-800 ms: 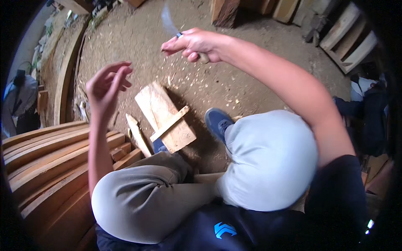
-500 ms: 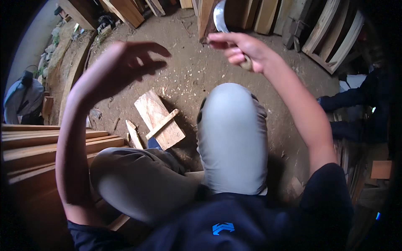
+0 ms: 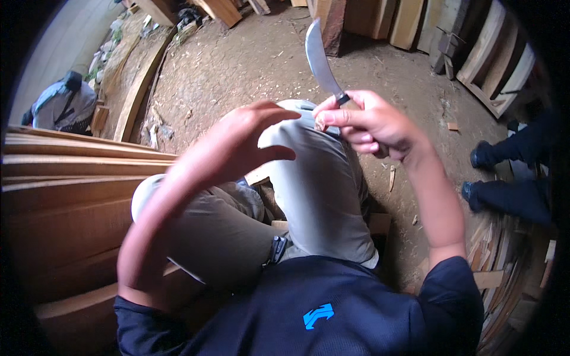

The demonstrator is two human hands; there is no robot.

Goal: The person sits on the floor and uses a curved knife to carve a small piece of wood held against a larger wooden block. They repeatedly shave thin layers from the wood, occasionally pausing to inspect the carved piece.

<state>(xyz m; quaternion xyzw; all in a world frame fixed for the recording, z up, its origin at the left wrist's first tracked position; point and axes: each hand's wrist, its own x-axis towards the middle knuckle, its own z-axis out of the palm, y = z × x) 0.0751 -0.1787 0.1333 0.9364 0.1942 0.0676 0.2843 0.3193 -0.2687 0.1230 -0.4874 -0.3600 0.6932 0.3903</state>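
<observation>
A knife (image 3: 320,62) with a curved, shiny blade and a dark collar points up and away, and my right hand (image 3: 380,124) is closed round its handle. At the tip of that hand's thumb shows a small brownish bit (image 3: 320,122) that I cannot make out. My left hand (image 3: 252,133) is held over my raised knee, its fingers and thumb apart and nothing between them. The two hands do not touch. Beneath my left hand, a pale piece of wood (image 3: 257,176) peeks out beside my leg, mostly hidden.
Stacked boards (image 3: 83,172) rise close at my left. Timber pieces (image 3: 380,24) and a slatted wooden frame (image 3: 496,65) stand along the far side. Another person's legs (image 3: 510,154) reach in from the right, above a pile of wood strips (image 3: 499,273). Wood chips litter the dirt floor (image 3: 237,65).
My view has shifted. Both hands have come nearer to my body, the left one moving right over my knee. The board on the floor is now mostly hidden. The knife stays in my right hand.
</observation>
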